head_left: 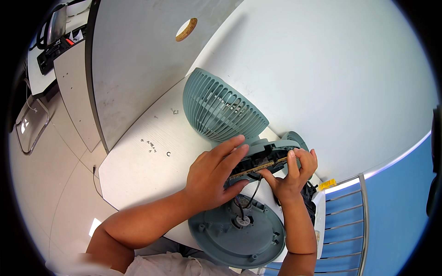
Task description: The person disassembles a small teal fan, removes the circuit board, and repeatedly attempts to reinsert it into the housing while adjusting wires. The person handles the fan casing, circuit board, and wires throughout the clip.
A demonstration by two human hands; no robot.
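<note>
Both hands are closed around a grey-green plastic fan housing [270, 146], tilted so that a circuit board [251, 171] shows along its open side. My left hand [212, 174] grips its left end, fingers over the top and thumb below. At the right end my right hand [293, 175] has its thumb under the board and its fingers at the edge. Dark wires [254, 192] run from the housing down to a round grey-green base plate [216, 239], which lies below it near my body. Behind the housing stands a slatted fan cage [221, 108].
Small screws [150, 145] and a C-shaped clip [168, 154] lie on the white table [133, 177]. A grey partition [133, 60] and a white wall [331, 69] rise behind. Right of my forearm are a black plastic bag [309, 202], a yellow object [327, 184] and a metal railing [365, 207].
</note>
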